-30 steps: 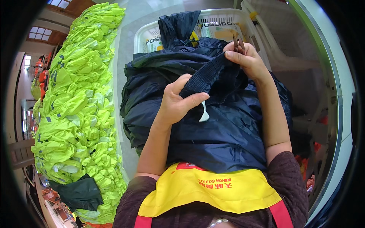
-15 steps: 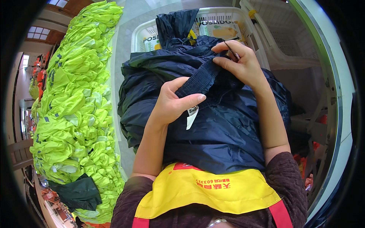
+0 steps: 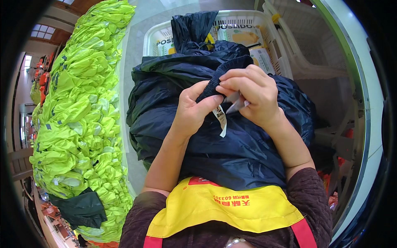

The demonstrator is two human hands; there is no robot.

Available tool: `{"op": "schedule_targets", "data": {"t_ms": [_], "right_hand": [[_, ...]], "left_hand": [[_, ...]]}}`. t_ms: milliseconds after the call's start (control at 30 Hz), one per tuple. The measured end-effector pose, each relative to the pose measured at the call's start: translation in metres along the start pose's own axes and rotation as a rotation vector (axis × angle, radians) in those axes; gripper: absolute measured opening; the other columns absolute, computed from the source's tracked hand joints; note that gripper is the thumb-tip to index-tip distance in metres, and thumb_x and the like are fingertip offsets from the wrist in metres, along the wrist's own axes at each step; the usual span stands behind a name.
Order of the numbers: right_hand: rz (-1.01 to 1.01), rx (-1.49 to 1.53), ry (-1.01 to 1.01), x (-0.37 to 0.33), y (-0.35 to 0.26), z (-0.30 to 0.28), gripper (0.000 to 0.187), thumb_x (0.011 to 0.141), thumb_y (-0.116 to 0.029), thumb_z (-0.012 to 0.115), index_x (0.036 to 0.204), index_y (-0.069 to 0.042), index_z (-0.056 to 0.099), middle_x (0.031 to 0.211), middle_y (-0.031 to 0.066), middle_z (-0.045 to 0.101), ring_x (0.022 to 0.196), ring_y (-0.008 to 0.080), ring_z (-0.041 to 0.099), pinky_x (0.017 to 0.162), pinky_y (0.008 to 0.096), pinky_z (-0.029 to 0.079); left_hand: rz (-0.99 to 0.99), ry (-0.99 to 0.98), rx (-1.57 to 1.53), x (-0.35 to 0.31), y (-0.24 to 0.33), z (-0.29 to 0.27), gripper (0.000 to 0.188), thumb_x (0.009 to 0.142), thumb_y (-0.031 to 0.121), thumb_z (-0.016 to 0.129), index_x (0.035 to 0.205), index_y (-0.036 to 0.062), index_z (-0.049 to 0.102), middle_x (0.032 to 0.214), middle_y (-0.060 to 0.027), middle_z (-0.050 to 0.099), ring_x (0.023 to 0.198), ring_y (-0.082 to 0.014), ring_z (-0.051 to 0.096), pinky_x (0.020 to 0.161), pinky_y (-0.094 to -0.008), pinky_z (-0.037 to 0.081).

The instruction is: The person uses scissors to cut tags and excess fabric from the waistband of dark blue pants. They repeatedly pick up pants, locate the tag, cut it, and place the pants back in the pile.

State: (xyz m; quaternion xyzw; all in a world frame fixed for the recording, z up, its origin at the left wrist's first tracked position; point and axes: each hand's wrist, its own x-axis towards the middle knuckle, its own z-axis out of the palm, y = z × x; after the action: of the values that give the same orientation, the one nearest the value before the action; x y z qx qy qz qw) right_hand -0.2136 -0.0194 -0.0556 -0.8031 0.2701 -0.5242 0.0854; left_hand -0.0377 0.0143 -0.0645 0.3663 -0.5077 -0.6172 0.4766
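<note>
A large navy garment (image 3: 231, 144) of thin shiny cloth lies bunched in front of me and over my lap. My left hand (image 3: 192, 105) pinches its ribbed elastic band (image 3: 214, 86) between thumb and fingers. A white label (image 3: 220, 120) hangs from the band just below that thumb. Close beside it, my right hand (image 3: 252, 93) is closed, its fingertips at the band's edge. Grey pointed blades of small thread snips (image 3: 235, 103) stick out below these fingers; their handle is hidden in the palm.
Behind the garment stands a white plastic basket (image 3: 149, 41) holding printed packets (image 3: 240, 35). A long heap of bright yellow-green garments (image 3: 82, 124) runs down the left, with a dark folded cloth (image 3: 80, 208) on it. A clear plastic bin (image 3: 314, 37) is at the far right.
My right hand has come down and closer to my left. The snips' blades now point down and left instead of up. The band has turned to a steeper slant.
</note>
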Motion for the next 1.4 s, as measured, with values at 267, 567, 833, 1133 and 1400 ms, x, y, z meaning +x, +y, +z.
{"op": "schedule_targets", "data": {"t_ms": [267, 567, 833, 1133, 1400], "right_hand": [[-0.039, 0.441, -0.291, 0.010, 0.001, -0.030, 0.015, 0.066, -0.009, 0.074, 0.075, -0.006, 0.062, 0.076, 0.0048, 0.063, 0.061, 0.0141, 0.061, 0.049, 0.0234, 0.045], [0.231, -0.005, -0.383, 0.004, 0.018, -0.038, 0.031, 0.083, -0.032, 0.064, 0.091, -0.004, 0.057, 0.074, 0.0105, 0.058, 0.064, 0.0248, 0.057, 0.058, 0.0326, 0.045], [0.102, -0.045, -0.428, 0.005, 0.021, -0.039, 0.027, 0.082, -0.030, 0.066, 0.089, -0.004, 0.059, 0.073, 0.0086, 0.059, 0.062, 0.0243, 0.058, 0.055, 0.0320, 0.046], [0.105, -0.084, -0.394, 0.002, 0.018, -0.028, 0.027, 0.082, -0.031, 0.066, 0.088, -0.005, 0.060, 0.071, 0.0079, 0.059, 0.061, 0.0240, 0.059, 0.054, 0.0308, 0.046], [0.407, 0.299, -0.146, 0.002, 0.022, -0.029, 0.017, 0.086, -0.019, 0.064, 0.089, -0.002, 0.060, 0.069, 0.0057, 0.054, 0.058, 0.0134, 0.049, 0.054, 0.0243, 0.040]], "left_hand": [[-0.010, 0.040, -0.162, 0.001, -0.004, -0.001, 0.020, 0.086, 0.003, 0.056, 0.105, -0.0018, 0.062, 0.091, 0.0006, 0.063, 0.079, -0.0043, 0.055, 0.073, -0.0202, 0.045], [-0.026, 0.051, -0.100, 0.001, -0.005, 0.000, 0.020, 0.084, 0.003, 0.059, 0.103, -0.0012, 0.063, 0.085, 0.0022, 0.062, 0.075, -0.0042, 0.053, 0.069, -0.0201, 0.043], [-0.028, 0.035, -0.040, 0.002, -0.005, 0.000, 0.019, 0.085, 0.004, 0.059, 0.102, -0.0009, 0.063, 0.084, 0.0027, 0.061, 0.075, -0.0035, 0.052, 0.068, -0.0191, 0.042], [0.019, 0.009, 0.018, 0.003, -0.009, 0.004, 0.019, 0.084, 0.004, 0.059, 0.102, -0.0006, 0.062, 0.086, 0.0023, 0.060, 0.076, -0.0027, 0.051, 0.068, -0.0190, 0.042], [-0.017, 0.012, -0.018, 0.003, -0.010, 0.002, 0.019, 0.083, 0.003, 0.059, 0.102, -0.0003, 0.062, 0.085, 0.0023, 0.060, 0.076, -0.0028, 0.051, 0.069, -0.0191, 0.043]]}}
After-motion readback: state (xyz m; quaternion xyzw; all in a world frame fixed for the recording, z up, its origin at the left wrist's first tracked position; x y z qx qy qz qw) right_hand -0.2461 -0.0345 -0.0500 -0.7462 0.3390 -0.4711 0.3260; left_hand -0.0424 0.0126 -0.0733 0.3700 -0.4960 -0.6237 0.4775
